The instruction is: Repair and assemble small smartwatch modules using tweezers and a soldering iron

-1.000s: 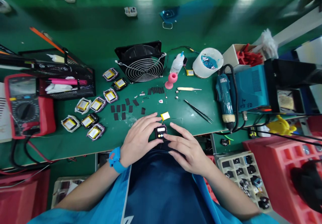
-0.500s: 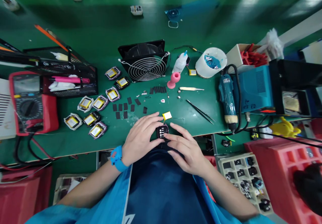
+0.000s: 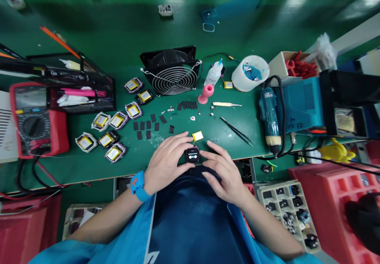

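Two things matter here, I'd say: a steady base and a light grip. Brace both wrists at the desk (image 3: 97, 165) edge. The left hand (image 3: 166, 161) and right hand (image 3: 227, 173) each pinch a side of the watch (image 3: 192, 155) (screen lit, face up), so avoid covering it or nudging the yellow battery (image 3: 197, 136) just behind.

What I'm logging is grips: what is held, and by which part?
A small lit-screen device, pinched by its side edges: left hand on its left edge, right hand on its right.
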Motion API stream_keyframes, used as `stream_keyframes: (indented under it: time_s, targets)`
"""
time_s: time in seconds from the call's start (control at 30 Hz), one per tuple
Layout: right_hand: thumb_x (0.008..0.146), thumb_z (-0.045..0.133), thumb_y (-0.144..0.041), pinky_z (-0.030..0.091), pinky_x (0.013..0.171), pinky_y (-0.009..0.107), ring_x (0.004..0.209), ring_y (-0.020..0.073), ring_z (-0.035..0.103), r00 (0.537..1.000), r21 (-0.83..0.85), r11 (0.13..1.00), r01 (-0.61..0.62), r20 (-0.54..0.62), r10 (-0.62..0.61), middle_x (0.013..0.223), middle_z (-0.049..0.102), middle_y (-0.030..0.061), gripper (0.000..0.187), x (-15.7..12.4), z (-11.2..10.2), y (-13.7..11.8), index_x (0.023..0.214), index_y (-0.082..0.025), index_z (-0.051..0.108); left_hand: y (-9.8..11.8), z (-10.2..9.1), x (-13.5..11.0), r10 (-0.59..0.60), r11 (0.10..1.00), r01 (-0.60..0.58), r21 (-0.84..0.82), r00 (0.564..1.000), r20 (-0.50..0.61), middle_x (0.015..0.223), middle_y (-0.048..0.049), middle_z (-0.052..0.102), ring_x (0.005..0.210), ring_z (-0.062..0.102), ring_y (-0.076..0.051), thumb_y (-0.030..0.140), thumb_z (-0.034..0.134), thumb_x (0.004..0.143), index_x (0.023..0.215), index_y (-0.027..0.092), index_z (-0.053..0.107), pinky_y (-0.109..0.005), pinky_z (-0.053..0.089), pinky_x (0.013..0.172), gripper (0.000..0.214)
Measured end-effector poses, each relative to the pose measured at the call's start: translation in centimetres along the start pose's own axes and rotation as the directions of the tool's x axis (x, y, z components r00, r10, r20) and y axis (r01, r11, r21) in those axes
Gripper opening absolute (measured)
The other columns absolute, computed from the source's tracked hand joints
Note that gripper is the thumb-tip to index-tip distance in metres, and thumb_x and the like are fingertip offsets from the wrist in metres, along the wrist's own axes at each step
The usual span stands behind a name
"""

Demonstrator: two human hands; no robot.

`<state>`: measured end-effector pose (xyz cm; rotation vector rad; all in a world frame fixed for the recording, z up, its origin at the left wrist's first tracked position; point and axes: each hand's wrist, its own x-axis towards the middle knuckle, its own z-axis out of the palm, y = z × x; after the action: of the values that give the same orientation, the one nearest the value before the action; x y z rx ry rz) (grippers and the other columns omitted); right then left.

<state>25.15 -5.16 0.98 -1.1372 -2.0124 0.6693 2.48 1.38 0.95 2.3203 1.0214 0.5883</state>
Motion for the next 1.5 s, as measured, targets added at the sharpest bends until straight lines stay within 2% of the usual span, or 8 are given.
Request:
stream_keyframes:
  time_s: [0.23,0.43,0.67,0.87,1.03,1.2,1.33,1.5]
  targets:
    - [0.097,0.06,-0.015,0.049,0.115,0.061,0.148,0.036,0.045,0.995,-0.02,0.999,0.05,0.083,-0.048,0.129,0.073,0.012,0.015,0.3,0.4,-0.5,0.111,-0.017,0.064,0.0,0.0,0.0,-0.003,1.0,0.003,-0.001,1.0,0.009,0.136,-0.011,0.067,0.139,0.056,-0.03,0.027,0.078,0.089,0.123,0.02,0.06,-0.051,0.049,0.114,0.039]
    - [0.096,0.06,-0.013,0.05,0.115,0.059,0.146,0.0349,0.048,0.998,-0.024,0.998,0.059,0.026,-0.058,0.127,0.074,0.0138,0.014,0.2,0.5,-0.5,0.109,-0.016,0.065,0.0,0.0,-0.1,-0.005,1.0,0.005,0.008,1.0,0.004,0.136,-0.0111,0.068,0.138,0.056,-0.03,0.028,0.078,0.089,0.122,0.019,0.061,-0.051,0.049,0.114,0.039]
    - [0.095,0.063,-0.017,0.04,0.122,0.059,0.154,0.0329,0.036,0.99,-0.077,0.994,0.082,0.123,-0.072,0.133,0.072,0.01,0.017,0.7,0.9,-0.9,0.112,-0.016,0.066,0.0,0.0,0.1,-0.016,1.0,0.016,-0.001,1.0,0.005,0.135,-0.0109,0.068,0.138,0.056,-0.029,0.025,0.069,0.093,0.122,0.02,0.061,-0.051,0.049,0.114,0.031]
    - [0.096,0.061,-0.017,0.044,0.119,0.061,0.152,0.0336,0.041,0.992,-0.06,0.995,0.085,0.102,-0.078,0.13,0.073,0.01,0.015,0.6,0.9,-0.8,0.11,-0.018,0.066,0.0,0.0,0.1,-0.025,1.0,0.026,-0.004,1.0,0.007,0.135,-0.0106,0.068,0.138,0.057,-0.03,0.026,0.07,0.093,0.122,0.021,0.061,-0.052,0.049,0.114,0.031]
    - [0.097,0.059,-0.015,0.052,0.112,0.06,0.146,0.0343,0.05,0.998,-0.027,0.998,0.059,0.016,-0.058,0.126,0.075,0.0119,0.014,0.3,0.7,-0.5,0.108,-0.019,0.067,0.0,0.0,0.0,-0.018,1.0,0.019,-0.009,1.0,0.01,0.135,-0.0105,0.068,0.138,0.057,-0.031,0.029,0.075,0.09,0.123,0.021,0.061,-0.052,0.049,0.114,0.036]
    - [0.096,0.061,-0.014,0.053,0.111,0.06,0.145,0.0349,0.05,0.998,-0.024,0.998,0.058,0.015,-0.058,0.126,0.075,0.0123,0.014,0.1,0.7,-0.3,0.109,-0.018,0.066,0.0,-0.1,0.0,-0.01,1.0,0.01,0.0,1.0,0.014,0.135,-0.011,0.068,0.138,0.056,-0.03,0.029,0.076,0.09,0.122,0.02,0.06,-0.051,0.049,0.113,0.037]
    - [0.095,0.06,-0.012,0.056,0.108,0.059,0.144,0.0355,0.052,0.998,0.012,0.998,0.054,-0.031,-0.054,0.126,0.073,0.0162,0.016,-0.2,0.7,-0.1,0.11,-0.016,0.065,0.0,0.0,0.0,-0.006,1.0,0.006,0.002,1.0,0.015,0.135,-0.0114,0.067,0.138,0.056,-0.031,0.03,0.077,0.089,0.123,0.02,0.061,-0.052,0.049,0.113,0.039]
    - [0.095,0.058,-0.012,0.058,0.103,0.059,0.14,0.0362,0.056,0.998,0.019,1.0,0.024,-0.063,-0.023,0.126,0.073,0.0155,0.019,-0.6,0.6,0.1,0.112,-0.018,0.065,0.2,0.0,0.0,-0.018,1.0,0.018,0.002,1.0,0.004,0.135,-0.0107,0.068,0.138,0.057,-0.03,0.031,0.078,0.089,0.123,0.021,0.061,-0.051,0.048,0.114,0.04]
